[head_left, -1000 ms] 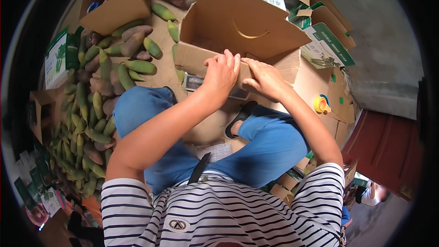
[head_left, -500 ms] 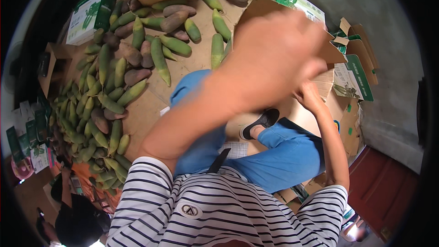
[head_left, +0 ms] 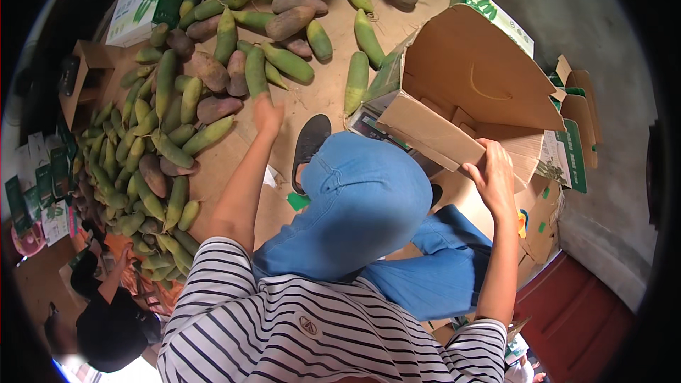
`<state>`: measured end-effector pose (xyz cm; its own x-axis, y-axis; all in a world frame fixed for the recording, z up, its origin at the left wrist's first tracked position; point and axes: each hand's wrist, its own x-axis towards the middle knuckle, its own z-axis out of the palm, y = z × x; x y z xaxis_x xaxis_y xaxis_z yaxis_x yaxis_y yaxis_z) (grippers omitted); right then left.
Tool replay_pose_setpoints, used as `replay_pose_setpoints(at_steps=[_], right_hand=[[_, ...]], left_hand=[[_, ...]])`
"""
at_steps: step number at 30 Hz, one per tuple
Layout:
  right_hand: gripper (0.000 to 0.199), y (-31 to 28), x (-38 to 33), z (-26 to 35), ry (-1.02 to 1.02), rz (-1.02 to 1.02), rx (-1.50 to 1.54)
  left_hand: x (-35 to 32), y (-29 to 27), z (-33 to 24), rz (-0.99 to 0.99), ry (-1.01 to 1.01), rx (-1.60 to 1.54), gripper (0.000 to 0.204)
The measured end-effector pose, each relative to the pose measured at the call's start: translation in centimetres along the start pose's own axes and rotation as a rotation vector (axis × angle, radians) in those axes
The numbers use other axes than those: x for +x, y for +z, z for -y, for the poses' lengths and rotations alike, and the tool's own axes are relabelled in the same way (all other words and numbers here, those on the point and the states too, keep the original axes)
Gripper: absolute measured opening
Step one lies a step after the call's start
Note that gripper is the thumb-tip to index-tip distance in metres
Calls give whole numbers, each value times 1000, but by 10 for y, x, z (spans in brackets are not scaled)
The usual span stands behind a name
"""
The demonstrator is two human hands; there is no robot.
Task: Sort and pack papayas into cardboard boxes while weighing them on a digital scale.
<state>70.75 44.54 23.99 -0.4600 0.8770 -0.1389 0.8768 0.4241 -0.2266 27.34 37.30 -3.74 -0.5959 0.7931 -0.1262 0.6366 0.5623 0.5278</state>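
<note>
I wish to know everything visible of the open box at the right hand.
The open box looks like corrugated cardboard, brown inside, partly green outside. A tall far flap carries a thin, curved, yellowish strip; the right hand grips a lower near flap at its right end. The box sits beyond the raised knee; its underside is hidden.

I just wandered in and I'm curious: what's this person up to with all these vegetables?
The person sits on the floor with their left hand on the near end of a long green vegetable; how firmly it's gripped is hard to tell. Their right hand holds the edge of a flap on an open cardboard box in front, toward the right. A big pile of green and reddish vegetables spreads over the floor to the left.
</note>
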Motion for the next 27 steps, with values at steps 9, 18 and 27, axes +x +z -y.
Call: replay_pose_setpoints(at_steps=[9, 18, 27], right_hand=[[48, 5, 6, 2, -44, 5, 5], [44, 4, 0, -7, -75, -40, -10], [42, 7, -2, -13, -107, -75, 29]], left_hand=[[34, 50, 113, 64, -486, -232, 65], [-21, -24, 1, 390, -598, -1211, 44], [-68, -180, -239, 382, 601, -674, 60]])
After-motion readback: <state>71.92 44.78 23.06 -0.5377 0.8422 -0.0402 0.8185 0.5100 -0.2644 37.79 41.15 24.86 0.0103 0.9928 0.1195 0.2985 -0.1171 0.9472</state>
